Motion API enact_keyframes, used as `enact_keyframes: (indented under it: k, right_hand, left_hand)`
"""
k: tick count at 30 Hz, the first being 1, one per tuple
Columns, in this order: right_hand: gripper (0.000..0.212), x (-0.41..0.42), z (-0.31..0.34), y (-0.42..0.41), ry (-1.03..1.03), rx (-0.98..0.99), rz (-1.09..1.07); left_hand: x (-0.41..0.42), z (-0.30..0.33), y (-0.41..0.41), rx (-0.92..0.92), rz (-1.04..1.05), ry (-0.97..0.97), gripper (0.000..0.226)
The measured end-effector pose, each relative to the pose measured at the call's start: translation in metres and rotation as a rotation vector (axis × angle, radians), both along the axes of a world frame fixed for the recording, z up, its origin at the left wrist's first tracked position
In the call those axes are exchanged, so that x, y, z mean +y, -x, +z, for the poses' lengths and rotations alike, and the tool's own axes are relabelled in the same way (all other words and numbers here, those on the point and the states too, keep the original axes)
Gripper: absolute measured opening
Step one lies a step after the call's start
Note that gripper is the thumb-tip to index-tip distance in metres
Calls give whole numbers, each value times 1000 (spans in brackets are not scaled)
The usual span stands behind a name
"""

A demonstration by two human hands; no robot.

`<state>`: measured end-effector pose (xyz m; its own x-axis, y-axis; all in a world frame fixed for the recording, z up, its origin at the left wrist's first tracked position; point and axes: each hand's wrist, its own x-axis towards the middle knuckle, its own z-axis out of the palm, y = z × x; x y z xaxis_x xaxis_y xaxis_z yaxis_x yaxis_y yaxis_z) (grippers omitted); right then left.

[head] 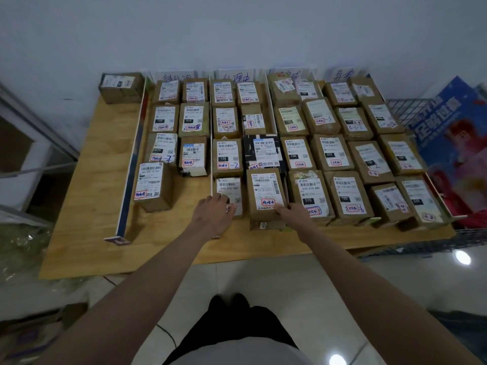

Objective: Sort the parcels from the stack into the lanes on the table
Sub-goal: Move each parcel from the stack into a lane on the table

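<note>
Now a parcel [266,193] is touched at its near edge.
It is grasped by the right hand [295,213]; the left hand [214,213] is rested, fingers released, on the neighbouring box [229,189].

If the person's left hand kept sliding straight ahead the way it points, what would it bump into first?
The left hand already rests on the near parcel labelled 070-070-A80. Going straight on, it would probably meet the parcel labelled 122 right behind it, though depth is hard to judge.

Both arms bare, no sleeves, watch or rings visible. Left hand [213,216] at 12 o'clock, right hand [295,213] just right. Black shorts [237,330], light grey shirt hem [237,355] at 6 o'clock.
</note>
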<state>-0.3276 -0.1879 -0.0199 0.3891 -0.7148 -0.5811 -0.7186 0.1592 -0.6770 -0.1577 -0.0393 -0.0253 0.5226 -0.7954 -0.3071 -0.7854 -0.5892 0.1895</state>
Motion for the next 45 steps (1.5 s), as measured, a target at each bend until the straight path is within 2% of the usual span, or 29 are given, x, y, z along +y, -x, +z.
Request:
enact_keyframes:
  k: [13, 26, 33, 35, 38, 40, 45]
  right_hand:
    - [33, -13, -32, -6, 34, 51, 31]
    - [45, -10, -62, -8, 286, 269, 235]
    - [38, -11, -53, -6, 397, 375, 387]
    - [48, -11, -51, -5, 424, 375, 412]
    - [78, -9, -52, -4, 488, 376, 482]
    - [89, -7, -53, -4, 514, 400, 556]
    - [87, -8, -53, -7, 544, 421, 589]
  left_hand:
    - [-16, -16, -1, -10, -37, -60, 48]
    - [-24, -28, -5, -23, -57, -69, 49]
    - [-25, -33, -5, -38, -83, -86, 52]
    - [-27, -33, -3, -50, -86, -82, 58]
    - [-32, -34, 1, -36, -88, -69, 72]
    - [-36, -35, 5, -45, -110, -48, 75]
    - [-43, -40, 13, -54, -132, -60, 79]
